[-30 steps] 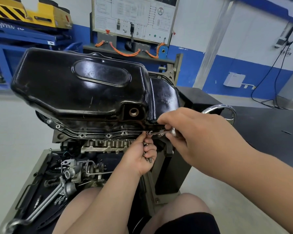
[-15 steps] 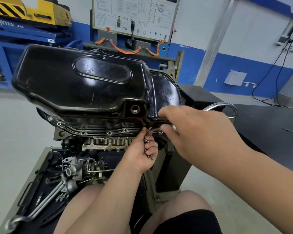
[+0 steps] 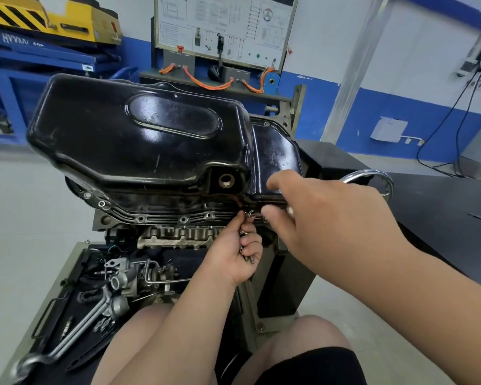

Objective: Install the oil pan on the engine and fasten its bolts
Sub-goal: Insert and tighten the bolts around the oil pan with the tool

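Observation:
The black oil pan (image 3: 139,140) sits upside-up on the engine (image 3: 178,237), its flange showing several bolt holes along the near edge. My left hand (image 3: 236,254) is under the flange, curled round several loose bolts (image 3: 246,251), with its fingertips pinching a bolt (image 3: 247,213) at a flange hole. My right hand (image 3: 322,215) is at the same spot from the right, fingers curled beside that bolt; what it holds is hidden.
A tray (image 3: 53,307) below the engine holds engine parts and a long wrench (image 3: 75,332). A chrome handwheel (image 3: 383,182) sticks out behind my right hand. A wiring trainer board (image 3: 222,29) and blue benches stand behind. My knees are below.
My right hand has drawn back slightly from the flange and its fingers have loosened. The left hand stays at the bolt hole, holding the bolts.

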{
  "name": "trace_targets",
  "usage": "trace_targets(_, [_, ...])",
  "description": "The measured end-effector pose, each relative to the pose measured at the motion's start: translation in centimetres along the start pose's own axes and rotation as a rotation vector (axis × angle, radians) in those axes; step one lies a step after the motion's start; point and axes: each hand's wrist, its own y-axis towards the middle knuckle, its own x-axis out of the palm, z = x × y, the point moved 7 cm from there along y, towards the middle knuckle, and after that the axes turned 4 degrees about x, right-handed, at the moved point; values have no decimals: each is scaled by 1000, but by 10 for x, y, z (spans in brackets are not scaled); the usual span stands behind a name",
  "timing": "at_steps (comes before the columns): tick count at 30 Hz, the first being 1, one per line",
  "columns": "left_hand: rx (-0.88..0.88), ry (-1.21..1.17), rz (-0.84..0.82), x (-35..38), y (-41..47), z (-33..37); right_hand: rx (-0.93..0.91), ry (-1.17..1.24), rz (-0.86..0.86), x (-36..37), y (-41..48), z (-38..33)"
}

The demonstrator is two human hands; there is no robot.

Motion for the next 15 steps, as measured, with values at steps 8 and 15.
trace_targets(8, [-31,-32,-14,-1,-1,-2,-88,-1,-31,2,2,-3])
trace_targets(15, [-27,-39,-5,-6,-2,-3,-98,157,-92,0,9,4])
